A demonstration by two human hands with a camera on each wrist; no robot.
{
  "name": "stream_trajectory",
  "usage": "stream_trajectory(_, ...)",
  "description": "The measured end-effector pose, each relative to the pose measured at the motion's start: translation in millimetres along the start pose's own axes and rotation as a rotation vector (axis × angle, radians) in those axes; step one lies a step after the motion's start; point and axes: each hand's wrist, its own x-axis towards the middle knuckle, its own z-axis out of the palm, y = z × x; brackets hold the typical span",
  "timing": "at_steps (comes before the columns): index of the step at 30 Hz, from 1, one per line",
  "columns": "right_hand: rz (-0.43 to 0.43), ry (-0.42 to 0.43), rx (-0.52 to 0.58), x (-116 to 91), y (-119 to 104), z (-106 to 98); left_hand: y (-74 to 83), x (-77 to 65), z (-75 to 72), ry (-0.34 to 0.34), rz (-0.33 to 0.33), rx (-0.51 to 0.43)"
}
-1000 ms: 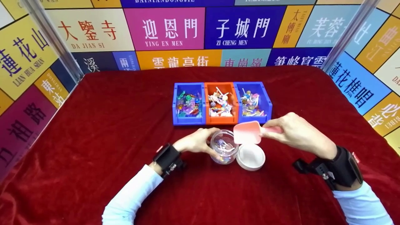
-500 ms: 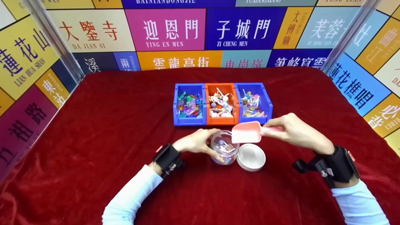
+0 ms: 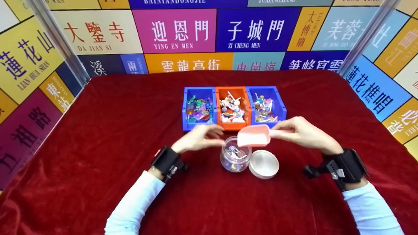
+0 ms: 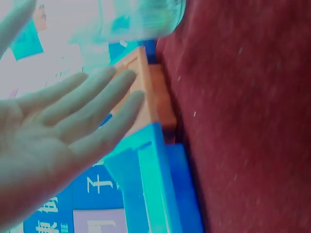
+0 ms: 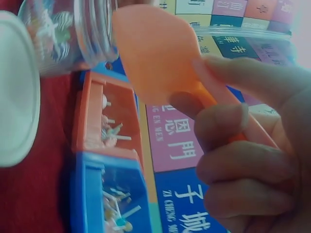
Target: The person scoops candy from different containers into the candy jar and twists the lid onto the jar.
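Note:
My right hand [image 3: 305, 135] grips the handle of a pink scoop [image 3: 254, 135], whose blade hangs over the right side of the mouth of a clear jar [image 3: 234, 163]. In the right wrist view the fingers curl round the handle of the scoop [image 5: 155, 53]. Inside the jar lie small lollipop-like pieces with white sticks. My left hand [image 3: 199, 137] is off the jar, just to its upper left. The left wrist view shows that hand [image 4: 73, 121] with straight, spread fingers and nothing in them. A white lid [image 3: 264, 164] lies against the jar's right side.
Behind the jar stand three joined bins: a blue bin [image 3: 199, 126] with coloured translucent pieces, an orange bin [image 3: 233, 126] and another blue bin [image 3: 283, 109], both with small stick pieces. Red velvet cloth [image 3: 147, 107] covers the table. Printed panels [image 3: 176, 31] rise behind.
My left hand has let go of the jar and moved up and left. The scoop has shifted slightly left and up in my right hand. Jar and lid stay in place.

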Motion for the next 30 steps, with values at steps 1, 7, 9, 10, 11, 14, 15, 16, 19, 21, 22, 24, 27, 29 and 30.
stream_trajectory(1,0.01,0.007,0.013,2.5,0.0,0.7,-1.5,-0.5,-3.1,0.062,0.001,0.013)
stream_trajectory(7,0.009,0.059,-0.008,25.0,-4.3,5.5,-8.5,-3.2,-21.2,0.515,-0.057,0.093)
stream_trajectory(9,0.003,0.061,-0.029,34.1,-7.4,6.5,-12.2,-3.8,-26.7,0.63,-0.085,0.109)
stream_trajectory(10,0.0,0.063,-0.037,39.0,-9.0,6.9,-14.2,-4.1,-29.2,0.676,-0.099,0.119)
stream_trajectory(11,-0.008,0.064,-0.046,44.0,-10.9,7.3,-16.2,-4.4,-31.5,0.715,-0.117,0.13)
stream_trajectory(14,-0.016,0.061,-0.064,60.1,-16.8,8.9,-22.1,-5.5,-36.8,0.784,-0.189,0.158)
stream_trajectory(15,-0.017,0.061,-0.068,65.6,-18.8,9.7,-23.9,-5.8,-38.1,0.795,-0.221,0.17)
stream_trajectory(16,-0.014,0.058,-0.073,71.6,-20.8,10.6,-25.7,-6.2,-39.4,0.799,-0.253,0.181)
stream_trajectory(19,0.012,0.04,-0.103,89.1,-28.9,14.8,-31.9,-6.1,-42.0,0.77,-0.362,0.198)
stream_trajectory(21,0.027,0.026,-0.141,100.3,-34.5,18.3,-35.9,-4.7,-43.5,0.727,-0.425,0.193)
stream_trajectory(22,0.031,0.018,-0.159,105.6,-37.3,20.4,-37.9,-3.7,-44.1,0.702,-0.452,0.189)
stream_trajectory(24,0.031,0.003,-0.185,116.0,-42.9,25.0,-41.8,-1.5,-45.3,0.651,-0.5,0.176)
stream_trajectory(27,0.013,-0.01,-0.228,129.6,-49.8,32.6,-45.9,1.6,-46.7,0.593,-0.545,0.164)
stream_trajectory(29,0.003,-0.017,-0.273,137.1,-54.6,37.9,-47.6,3.4,-47.3,0.57,-0.56,0.159)
stream_trajectory(30,0.003,-0.017,-0.311,140.3,-57.3,40.5,-47.7,4.1,-47.6,0.564,-0.562,0.158)
